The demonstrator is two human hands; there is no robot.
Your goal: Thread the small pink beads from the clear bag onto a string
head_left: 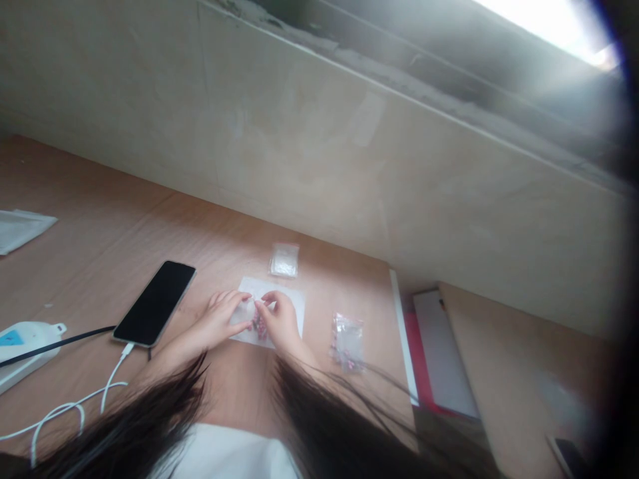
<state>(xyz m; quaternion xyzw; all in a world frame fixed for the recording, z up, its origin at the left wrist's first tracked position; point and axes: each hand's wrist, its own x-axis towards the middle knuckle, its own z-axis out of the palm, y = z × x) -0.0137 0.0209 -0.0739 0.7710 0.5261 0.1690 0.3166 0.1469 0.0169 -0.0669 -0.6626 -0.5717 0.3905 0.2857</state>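
Over a white sheet of paper (294,299), my left hand (224,318) holds a small clear plastic bag (242,313) between thumb and fingers. My right hand (280,320) is closed in a pinch at the bag's upper right edge; whether a tiny piece is also in its fingertips cannot be made out. Small pinkish-red pieces (260,328) lie on the paper between the hands, partly hidden by them. Just beyond the paper is a stack of clear zip bags (284,260). Right of my right hand lies another clear bag (348,340) with a few pinkish-red pieces inside.
A black-screened phone (156,303) lies left of my hands, with a white charging cable (114,379) plugged in. Farther left are a white power strip (30,346) and a white packet (24,228). A wall (299,133) borders the table's back; dark hair hangs across the foreground.
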